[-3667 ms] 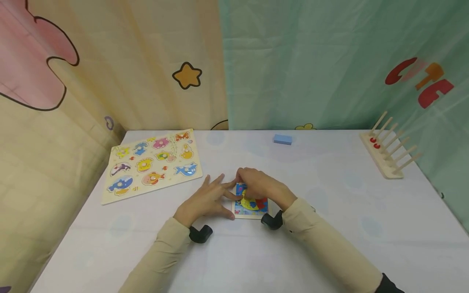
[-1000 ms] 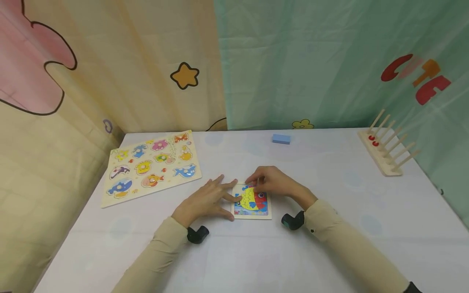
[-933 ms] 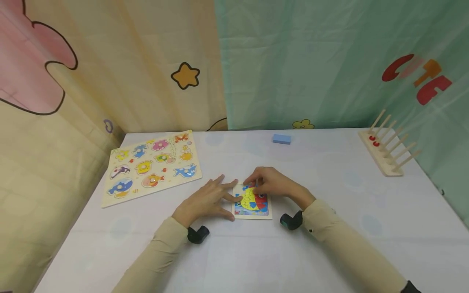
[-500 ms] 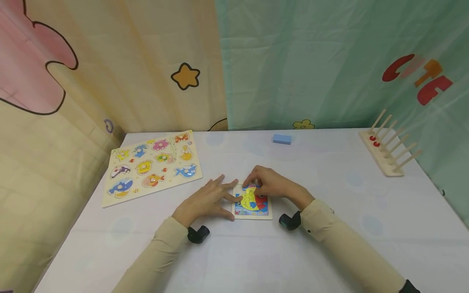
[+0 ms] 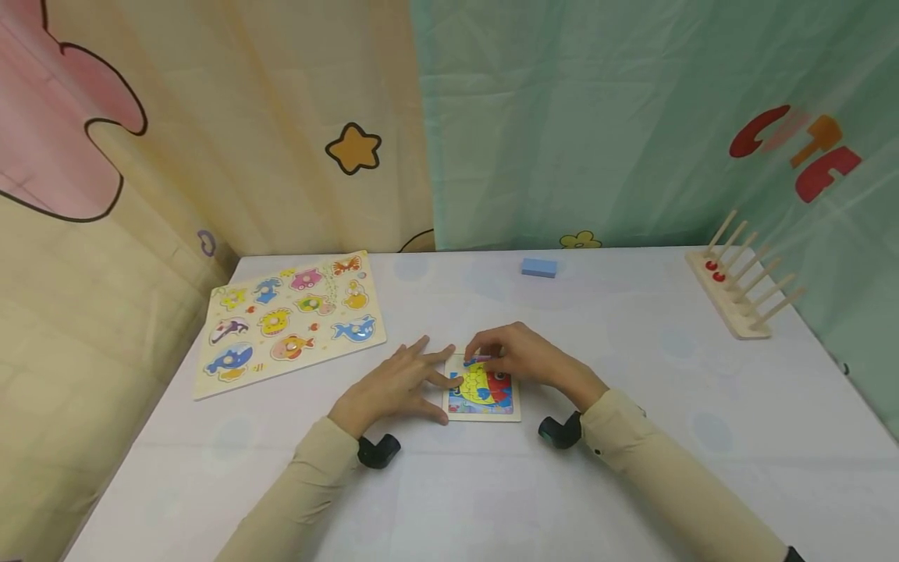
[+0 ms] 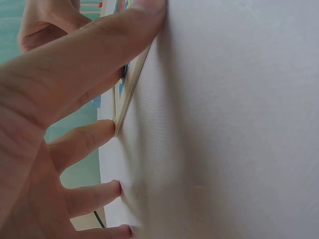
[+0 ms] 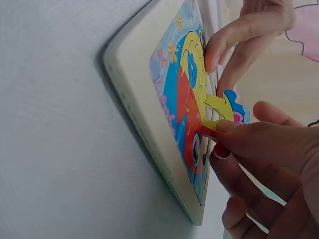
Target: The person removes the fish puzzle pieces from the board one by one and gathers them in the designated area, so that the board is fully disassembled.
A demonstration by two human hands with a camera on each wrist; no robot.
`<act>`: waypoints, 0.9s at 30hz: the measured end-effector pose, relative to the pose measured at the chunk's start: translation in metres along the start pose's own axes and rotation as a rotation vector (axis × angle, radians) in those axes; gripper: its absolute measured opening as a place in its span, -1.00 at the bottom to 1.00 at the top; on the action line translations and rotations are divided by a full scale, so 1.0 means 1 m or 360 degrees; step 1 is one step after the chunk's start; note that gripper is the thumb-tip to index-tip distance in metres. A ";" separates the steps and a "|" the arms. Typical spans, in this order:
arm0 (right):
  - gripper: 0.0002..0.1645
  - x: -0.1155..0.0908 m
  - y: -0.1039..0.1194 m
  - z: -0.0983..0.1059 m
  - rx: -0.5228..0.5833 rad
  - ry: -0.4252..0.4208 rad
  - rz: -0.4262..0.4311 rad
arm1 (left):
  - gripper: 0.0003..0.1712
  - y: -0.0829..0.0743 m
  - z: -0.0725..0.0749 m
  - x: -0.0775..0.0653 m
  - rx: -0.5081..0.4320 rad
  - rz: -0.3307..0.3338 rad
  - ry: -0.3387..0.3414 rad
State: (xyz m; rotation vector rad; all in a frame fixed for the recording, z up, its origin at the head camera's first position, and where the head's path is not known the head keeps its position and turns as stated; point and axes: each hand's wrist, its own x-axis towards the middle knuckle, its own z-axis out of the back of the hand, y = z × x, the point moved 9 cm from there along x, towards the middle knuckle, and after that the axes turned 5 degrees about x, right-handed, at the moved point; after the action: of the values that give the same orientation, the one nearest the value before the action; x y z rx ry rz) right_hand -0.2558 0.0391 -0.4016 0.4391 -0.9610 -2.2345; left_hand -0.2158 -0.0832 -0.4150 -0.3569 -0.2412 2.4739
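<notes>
A small square fish jigsaw puzzle [image 5: 485,417] lies on the table in a pale wooden frame. Its yellow, red and blue picture shows large in the right wrist view. My left hand [image 5: 396,386] is spread along its left side: the thumb touches the near corner, a fingertip rests on the picture, and another finger meets the far corner. Between thumb and fingers, my right hand [image 5: 523,359] pinches a yellow puzzle piece [image 7: 219,104] with blue and pink parts. That piece stands tilted up over the puzzle's far side; fingers partly hide it.
A larger wooden knob puzzle board [image 5: 326,328] with sea animals lies to the left. A blue block [image 5: 539,268] sits near the back edge. At the right back stands a wooden peg rack [image 5: 730,297] with red beads. Patterned curtains [image 5: 562,125] hang behind the table.
From over the puzzle's upper left, my right hand has shifted right, uncovering much of the picture, and now holds a tilted piece at the far side. My left hand has stayed nearly still.
</notes>
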 end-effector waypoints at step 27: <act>-0.88 0.001 -0.011 0.007 0.0265 -0.0108 -0.0124 | -0.28 0.000 0.002 -0.002 -0.0019 0.0003 -0.0013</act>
State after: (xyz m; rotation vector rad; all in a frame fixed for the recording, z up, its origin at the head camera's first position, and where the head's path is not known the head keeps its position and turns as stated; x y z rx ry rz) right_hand -0.2649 0.0477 -0.4044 0.4846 -1.1902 -2.2602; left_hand -0.2150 -0.0841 -0.4132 -0.3525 -0.2590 2.4769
